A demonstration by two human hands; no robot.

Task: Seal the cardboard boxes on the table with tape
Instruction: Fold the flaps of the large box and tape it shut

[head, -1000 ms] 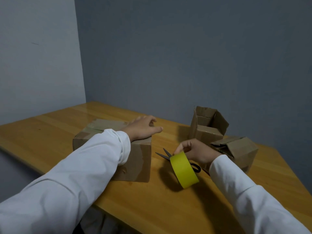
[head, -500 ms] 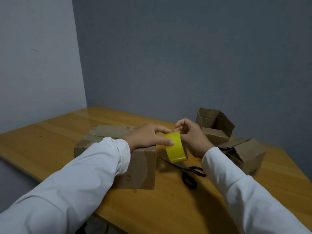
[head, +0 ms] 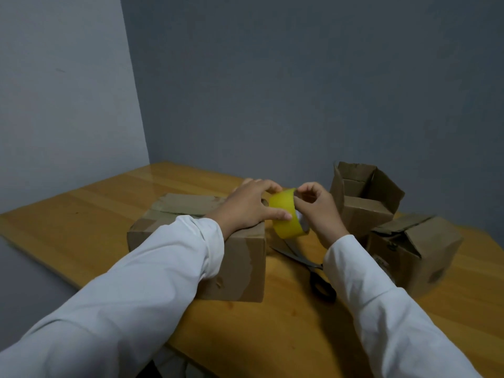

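Observation:
A yellow tape roll is held in the air between both hands, above the right edge of the closed cardboard box in the middle of the table. My left hand grips the roll from the left, thumb on its front and fingers over the top. My right hand holds its right side with curled fingers, pinching at the top rim. Two more cardboard boxes stand to the right: one with open flaps at the back and one with loosely folded flaps nearer me.
Black-handled scissors lie on the wooden table between the middle box and the right-hand boxes, partly under my right sleeve. Grey walls close off the back and left. The table's near edge runs below my arms.
The right hand lifted the roll off the table, leaving the scissors lying there. The left hand came off the box top and took hold of the roll. The roll now sits slightly higher.

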